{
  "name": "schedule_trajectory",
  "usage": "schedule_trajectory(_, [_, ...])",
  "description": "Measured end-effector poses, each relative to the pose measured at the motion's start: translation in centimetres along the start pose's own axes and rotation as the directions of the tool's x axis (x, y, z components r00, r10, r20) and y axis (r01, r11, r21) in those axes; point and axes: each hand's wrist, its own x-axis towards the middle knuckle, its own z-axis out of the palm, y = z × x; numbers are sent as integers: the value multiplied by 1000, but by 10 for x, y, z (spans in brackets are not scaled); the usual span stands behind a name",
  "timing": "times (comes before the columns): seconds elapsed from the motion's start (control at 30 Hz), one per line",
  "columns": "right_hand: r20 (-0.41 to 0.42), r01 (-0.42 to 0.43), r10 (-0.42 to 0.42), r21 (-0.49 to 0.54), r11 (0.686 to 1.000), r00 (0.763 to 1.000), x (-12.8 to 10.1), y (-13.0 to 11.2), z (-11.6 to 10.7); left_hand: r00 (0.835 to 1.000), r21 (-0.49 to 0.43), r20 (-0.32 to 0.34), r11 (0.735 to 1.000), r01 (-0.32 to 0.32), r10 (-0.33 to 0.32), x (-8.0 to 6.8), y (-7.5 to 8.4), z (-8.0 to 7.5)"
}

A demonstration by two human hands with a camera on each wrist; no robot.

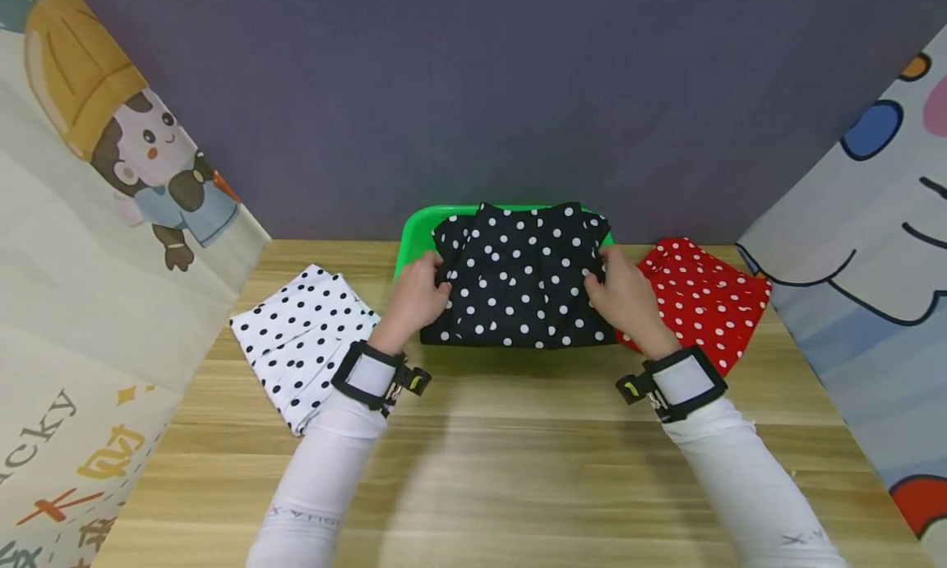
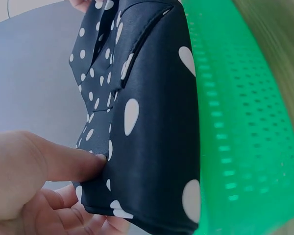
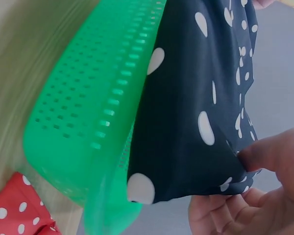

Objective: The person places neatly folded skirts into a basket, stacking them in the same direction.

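Observation:
A black cloth with white dots (image 1: 521, 280), folded in layers, is held up at the mouth of a green perforated basket (image 1: 414, 235). My left hand (image 1: 416, 298) pinches its left edge, thumb on top and fingers beneath, as the left wrist view shows. On the opposite edge my right hand (image 1: 627, 293) grips the cloth the same way, thumb (image 3: 264, 154) above and fingers below. The cloth hides most of the basket in the head view; both wrist views show the basket's holed side (image 2: 245, 107) beside the fabric.
A folded white cloth with black dots (image 1: 303, 338) lies on the wooden table (image 1: 533, 469) at the left. On the right lies a red cloth with white dots (image 1: 703, 297), partly behind the right hand. A dark wall (image 1: 503, 91) rises behind the basket.

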Motion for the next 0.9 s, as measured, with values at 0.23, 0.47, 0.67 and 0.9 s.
schedule_trajectory(0.23, [39, -7, 7, -7, 1000, 999, 20, -1, -3, 1000, 25, 3, 1000, 9, -10, 19, 3, -4])
schedule_trajectory(0.47, [72, -33, 35, -27, 999, 997, 40, -1, -1, 1000, 56, -9, 998, 6, -6, 36, 4, -4])
schedule_trajectory(0.67, [104, -71, 75, -40, 997, 992, 52, 1, 5, 998, 91, 9, 994, 55, -56, 49, 2, -1])
schedule_trajectory(0.9, [143, -104, 113, -64, 992, 983, 62, 4, 12, 992, 127, 40, 985, 117, -123, 63, 1, 4])
